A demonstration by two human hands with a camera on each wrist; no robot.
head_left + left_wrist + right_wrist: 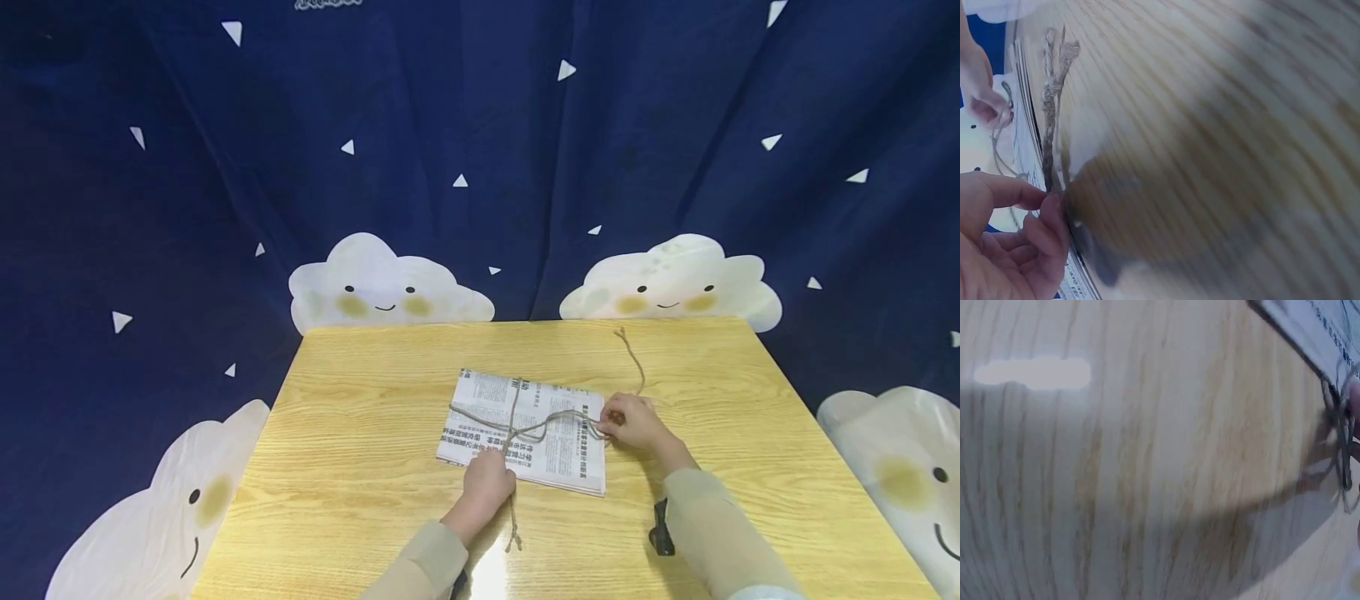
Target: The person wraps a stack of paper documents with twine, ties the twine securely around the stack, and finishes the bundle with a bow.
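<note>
A folded stack of newspaper lies on the wooden table, with brown twine crossing over its top. At the stack's near edge my left hand pinches a strand of the twine between thumb and forefinger. The knotted end of that strand hangs past the fingers in the left wrist view. My right hand pinches the twine at the right edge of the paper. Only its fingertips show at the right border of the right wrist view, beside loops of twine.
The wooden table spreads around the paper. A loose twine end runs toward the far edge beyond the right hand. Behind the table hangs a dark blue curtain with white triangles and cloud shapes.
</note>
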